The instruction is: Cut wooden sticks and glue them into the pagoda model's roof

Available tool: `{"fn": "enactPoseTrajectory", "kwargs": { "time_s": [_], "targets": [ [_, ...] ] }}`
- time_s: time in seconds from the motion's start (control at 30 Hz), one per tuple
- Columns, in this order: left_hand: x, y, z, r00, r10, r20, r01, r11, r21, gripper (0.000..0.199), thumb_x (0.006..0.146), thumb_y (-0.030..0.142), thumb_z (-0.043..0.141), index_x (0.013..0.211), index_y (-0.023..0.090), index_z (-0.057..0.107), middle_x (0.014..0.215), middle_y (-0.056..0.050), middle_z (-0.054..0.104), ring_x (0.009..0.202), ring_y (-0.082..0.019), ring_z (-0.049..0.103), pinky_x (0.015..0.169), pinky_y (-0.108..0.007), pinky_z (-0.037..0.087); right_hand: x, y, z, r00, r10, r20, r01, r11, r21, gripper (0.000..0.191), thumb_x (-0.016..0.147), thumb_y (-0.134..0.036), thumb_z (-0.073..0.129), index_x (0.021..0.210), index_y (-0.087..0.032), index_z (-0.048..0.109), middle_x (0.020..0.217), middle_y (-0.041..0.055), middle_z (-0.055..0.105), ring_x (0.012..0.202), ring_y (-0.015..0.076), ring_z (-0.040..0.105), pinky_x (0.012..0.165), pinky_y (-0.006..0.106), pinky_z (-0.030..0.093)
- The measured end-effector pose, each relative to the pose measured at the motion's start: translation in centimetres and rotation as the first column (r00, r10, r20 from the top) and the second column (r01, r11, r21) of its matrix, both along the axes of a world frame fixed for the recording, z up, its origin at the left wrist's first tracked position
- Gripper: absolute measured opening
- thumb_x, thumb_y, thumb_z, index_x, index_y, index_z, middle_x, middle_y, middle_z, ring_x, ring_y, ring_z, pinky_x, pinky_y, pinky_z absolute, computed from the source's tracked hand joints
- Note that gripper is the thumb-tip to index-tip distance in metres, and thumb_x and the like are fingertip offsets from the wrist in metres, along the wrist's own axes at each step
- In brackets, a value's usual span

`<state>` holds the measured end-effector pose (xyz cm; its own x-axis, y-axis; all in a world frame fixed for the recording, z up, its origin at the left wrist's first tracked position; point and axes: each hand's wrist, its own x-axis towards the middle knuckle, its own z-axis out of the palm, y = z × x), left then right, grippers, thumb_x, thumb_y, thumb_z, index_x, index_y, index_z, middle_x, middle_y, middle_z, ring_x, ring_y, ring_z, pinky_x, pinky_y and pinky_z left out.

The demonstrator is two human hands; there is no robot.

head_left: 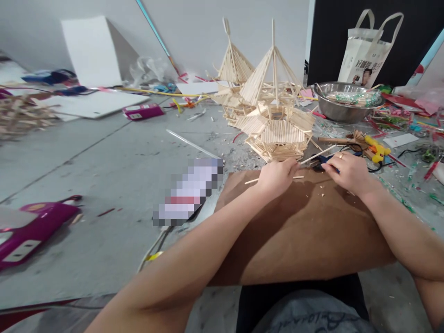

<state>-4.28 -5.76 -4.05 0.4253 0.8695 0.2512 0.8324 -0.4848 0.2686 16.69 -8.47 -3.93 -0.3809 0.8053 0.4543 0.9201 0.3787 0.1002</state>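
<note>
My left hand [279, 176] is closed over the brown board, pinching a thin wooden stick [317, 155] that slants up to the right. A second thin stick [252, 181] passes beneath that hand. My right hand [350, 172] has its fingers curled together near the first stick's far end. Something dark blue [319, 162] shows beside its fingertips; whether the hand grips it I cannot make out. Just beyond my hands stands a pavilion-like model [282, 132] built of wooden sticks, with a pointed stick roof [258, 76] behind.
Small chips lie on the brown board [294, 249]. Left of it are a phone [190, 192] and a magenta tool [45, 226]. A metal bowl [342, 111], a yellow glue gun [377, 149] and plastic scraps are at right. Loose sticks [24, 115] are piled far left.
</note>
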Motion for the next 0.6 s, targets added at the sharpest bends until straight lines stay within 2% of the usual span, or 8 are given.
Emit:
{"fn": "enactPoseTrajectory", "kwargs": {
  "time_s": [0.1, 0.17, 0.23, 0.37, 0.6],
  "targets": [
    [0.5, -0.7, 0.5, 0.994, 0.025, -0.109, -0.032, 0.998, -0.062, 0.038, 0.088, 0.039, 0.026, 0.086, 0.019, 0.058, 0.068, -0.006, 0.064, 0.064, -0.021, 0.060, 0.054, -0.026, 0.036, -1.3, -0.6, 0.1, 0.989, 0.149, 0.002, -0.145, 0.954, 0.261, 0.024, 0.086, -0.030, 0.044, 0.086, -0.019, 0.065, 0.091, 0.0061, 0.065, 0.092, 0.0196, 0.052, 0.082, 0.033, 0.035],
    [0.9, -1.0, 0.6, 0.988, 0.006, -0.156, -0.019, 0.996, -0.082, 0.040, 0.088, 0.040, 0.022, 0.091, 0.020, 0.057, 0.074, -0.007, 0.066, 0.069, -0.022, 0.062, 0.058, -0.028, 0.038, -1.7, -0.5, -0.3, 0.980, 0.199, 0.019, -0.194, 0.927, 0.321, 0.020, 0.085, -0.025, 0.046, 0.095, -0.020, 0.063, 0.099, 0.0047, 0.065, 0.100, 0.0200, 0.049, 0.090, 0.037, 0.029],
    [1.1, -1.3, 0.5, 0.982, -0.022, -0.188, 0.005, 0.996, -0.087, 0.040, 0.089, 0.039, 0.022, 0.094, 0.019, 0.057, 0.077, -0.008, 0.067, 0.072, -0.023, 0.063, 0.059, -0.029, 0.040, -1.7, -0.2, -0.9, 0.972, 0.235, 0.034, -0.234, 0.926, 0.297, 0.021, 0.085, -0.020, 0.046, 0.097, -0.020, 0.063, 0.094, 0.0036, 0.066, 0.095, 0.0180, 0.050, 0.089, 0.036, 0.029],
    [1.3, -1.4, 0.2, 0.977, -0.047, -0.209, 0.027, 0.995, -0.097, 0.042, 0.089, 0.041, 0.021, 0.096, 0.020, 0.057, 0.078, -0.009, 0.067, 0.072, -0.024, 0.063, 0.060, -0.030, 0.041, -1.3, 0.3, -1.5, 0.963, 0.267, 0.027, -0.266, 0.931, 0.249, 0.020, 0.085, -0.018, 0.045, 0.091, -0.018, 0.065, 0.080, 0.0037, 0.066, 0.076, 0.0153, 0.051, 0.073, 0.031, 0.034],
    [1.3, -1.5, 0.0, 0.977, -0.046, -0.210, 0.025, 0.995, -0.102, 0.044, 0.088, 0.043, 0.020, 0.096, 0.020, 0.057, 0.076, -0.009, 0.066, 0.070, -0.024, 0.063, 0.059, -0.031, 0.042, -1.3, 0.4, -1.4, 0.961, 0.278, -0.016, -0.269, 0.942, 0.199, 0.025, 0.088, -0.025, 0.042, 0.082, -0.017, 0.065, 0.074, 0.0045, 0.065, 0.070, 0.0161, 0.049, 0.067, 0.030, 0.033]
  ]
}}
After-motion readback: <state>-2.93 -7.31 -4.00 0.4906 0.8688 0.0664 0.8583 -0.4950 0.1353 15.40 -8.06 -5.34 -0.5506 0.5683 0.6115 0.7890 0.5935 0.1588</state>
